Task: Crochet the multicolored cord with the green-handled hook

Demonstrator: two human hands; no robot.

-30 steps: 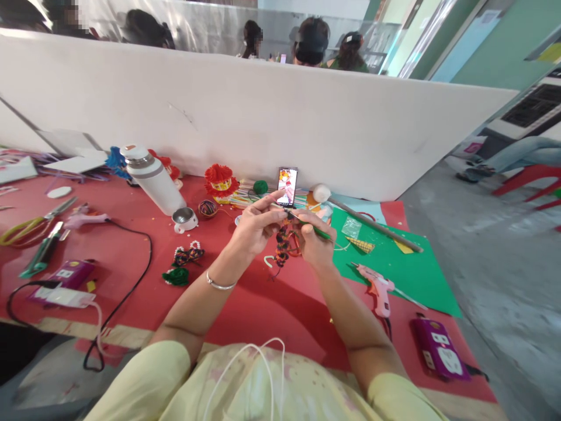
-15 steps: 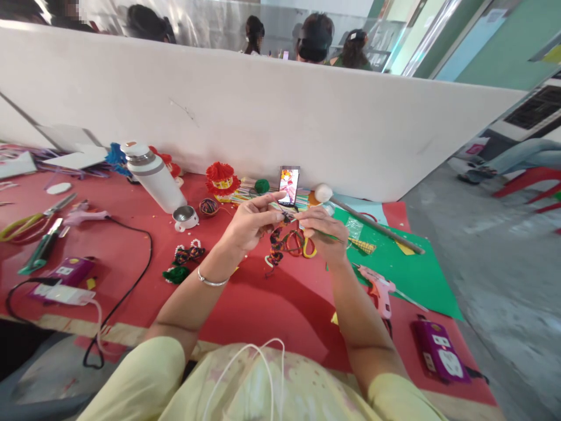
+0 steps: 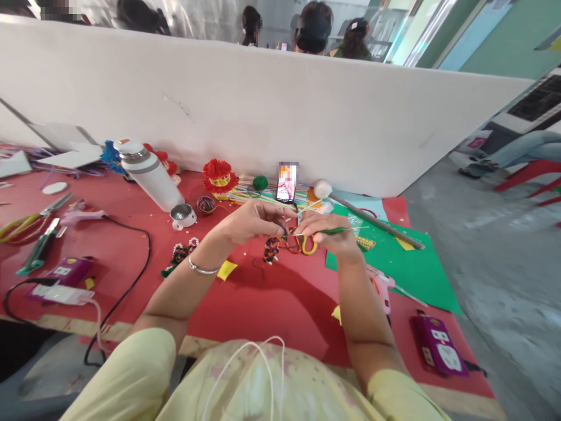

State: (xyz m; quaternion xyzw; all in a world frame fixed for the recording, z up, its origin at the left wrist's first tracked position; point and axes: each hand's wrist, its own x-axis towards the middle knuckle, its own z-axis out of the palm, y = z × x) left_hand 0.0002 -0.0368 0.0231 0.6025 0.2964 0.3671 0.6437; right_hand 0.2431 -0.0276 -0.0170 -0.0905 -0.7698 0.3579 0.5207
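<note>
- The multicoloured yarn piece [image 3: 271, 249] hangs below the left fingertips, above the red tabletop [image 3: 263, 316]. It looks shorter and more bunched than a half second ago, when it trailed lower in a loose strand.
- The left hand [image 3: 252, 223] pinches the yarn, thumb and forefinger close together, with its wrist bent more over the work than before.
- The right hand [image 3: 338, 242] grips the green-handled hook [image 3: 335, 230], fingers folded narrowly around it. The hook now lies nearly level, its thin metal shaft reaching towards the left fingertips; a second ago its handle sloped downward. Whether its tip sits inside a loop is too small to tell.
- My judgement: the hook is being worked at the yarn and this stitch is unfinished, so the left pinch matters most; if it slackens, a loop could slip.
- Just behind the piece, the scissors [image 3: 314, 248] lie partly hidden by the right hand.
- Farther out, the left forearm has moved, leaving the yellow scrap [image 3: 227, 270] plainly in view and more of the beaded piece [image 3: 179, 252] covered. The right forearm now hides much of the pink glue gun [image 3: 385, 292].
- The phone [image 3: 286, 184] stands beyond the hands, its screen lit.
</note>
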